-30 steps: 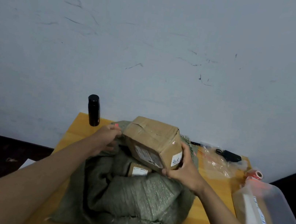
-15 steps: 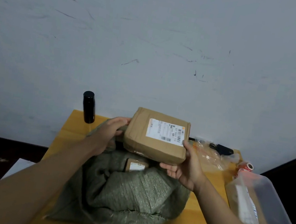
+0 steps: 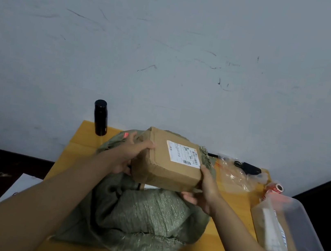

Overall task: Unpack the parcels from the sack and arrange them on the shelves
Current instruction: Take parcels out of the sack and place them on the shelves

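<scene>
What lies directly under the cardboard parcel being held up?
Under the parcel sits the open green sack. A white edge, perhaps another parcel's label, peeks out of the sack's mouth; the rest of its contents are covered.

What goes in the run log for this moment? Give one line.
stage: unpacking | left hand + right hand: holding cardboard parcel, label up | above green sack | shelves: not visible

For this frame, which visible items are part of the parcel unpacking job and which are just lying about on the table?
Part of the job:
- cardboard parcel, held above the sack by left hand and right hand
- green woven sack

Lying about:
- black bottle
- clear plastic bag
- black cable
- red tape roll
- clear plastic container
</scene>
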